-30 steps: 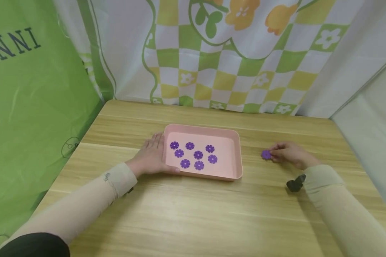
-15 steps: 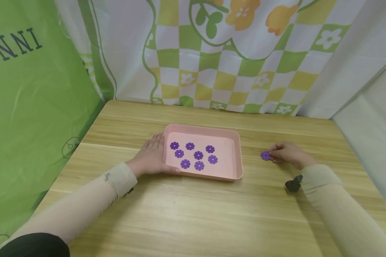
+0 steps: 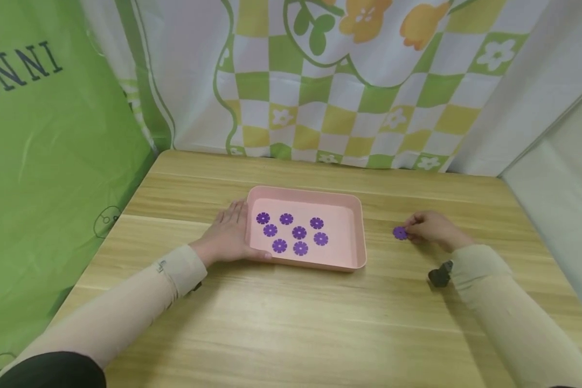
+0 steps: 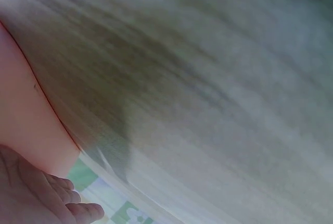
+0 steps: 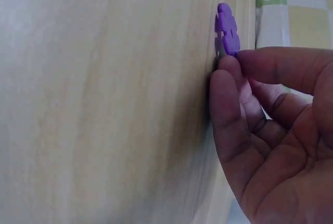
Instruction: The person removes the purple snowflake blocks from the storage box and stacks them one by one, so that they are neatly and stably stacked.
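Note:
In the head view a pink tray (image 3: 339, 213) stands mid-table with several purple snowflake discs (image 3: 299, 233) lying flat and apart in it. My left hand (image 3: 227, 237) rests against the tray's left side, fingers straight along the wall and thumb at the front rim. The left wrist view has its fingers (image 4: 62, 203) beside the pink wall. To the right of the tray, my right hand (image 3: 434, 229) pinches one more purple snowflake disc (image 3: 400, 233) between thumb and fingertips. Seen from the right wrist, that disc (image 5: 227, 28) is tilted close over the wood, its lower edge hidden by the fingers.
The wooden table (image 3: 291, 328) carries the tray. Behind it hangs a checked curtain (image 3: 315, 108), with a green cloth (image 3: 53, 161) on the left and a white cloth (image 3: 562, 178) on the right. A black wrist camera (image 3: 440, 275) sits under the right cuff.
The right hand has shifted very slightly, and the pinched disc now shows its face flatter to the head view. The left hand and the tray have stayed put.

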A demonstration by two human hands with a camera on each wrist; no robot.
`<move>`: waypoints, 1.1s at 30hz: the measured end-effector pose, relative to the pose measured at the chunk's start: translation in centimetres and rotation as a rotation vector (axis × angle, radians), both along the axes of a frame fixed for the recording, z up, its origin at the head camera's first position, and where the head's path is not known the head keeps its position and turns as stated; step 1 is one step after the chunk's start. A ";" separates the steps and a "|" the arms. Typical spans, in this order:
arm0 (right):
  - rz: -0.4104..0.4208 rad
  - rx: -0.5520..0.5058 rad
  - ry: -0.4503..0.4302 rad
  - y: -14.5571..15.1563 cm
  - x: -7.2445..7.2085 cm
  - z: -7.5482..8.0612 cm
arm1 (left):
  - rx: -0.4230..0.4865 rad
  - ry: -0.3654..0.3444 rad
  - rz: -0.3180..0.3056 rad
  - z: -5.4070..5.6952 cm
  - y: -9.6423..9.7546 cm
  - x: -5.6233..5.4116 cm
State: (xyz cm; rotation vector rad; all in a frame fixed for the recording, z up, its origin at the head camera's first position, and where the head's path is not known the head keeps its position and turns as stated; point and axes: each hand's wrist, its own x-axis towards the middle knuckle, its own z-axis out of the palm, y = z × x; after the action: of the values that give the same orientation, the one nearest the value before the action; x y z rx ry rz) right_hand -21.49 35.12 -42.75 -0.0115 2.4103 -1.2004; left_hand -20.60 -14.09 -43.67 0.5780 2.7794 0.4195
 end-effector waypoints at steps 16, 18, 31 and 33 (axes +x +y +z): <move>0.011 0.016 0.015 -0.1 -0.3 0.6 | -0.010 -0.009 0.005 0.4 0.1 0.0; 0.012 0.019 0.017 -0.1 -0.3 0.6 | -0.004 -0.009 0.001 0.5 0.2 0.0; 0.072 0.243 0.181 -2.1 -0.4 2.3 | -0.010 -0.017 -0.001 0.3 0.1 0.1; 0.076 0.248 0.186 -3.4 -0.6 2.9 | -0.010 -0.013 -0.001 0.4 0.0 0.3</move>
State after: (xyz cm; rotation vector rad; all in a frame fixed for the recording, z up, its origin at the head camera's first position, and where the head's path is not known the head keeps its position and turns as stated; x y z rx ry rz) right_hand -22.06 31.70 -39.82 -0.1427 2.6797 -0.8957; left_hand -20.35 -14.06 -43.26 0.5726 2.7672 0.4081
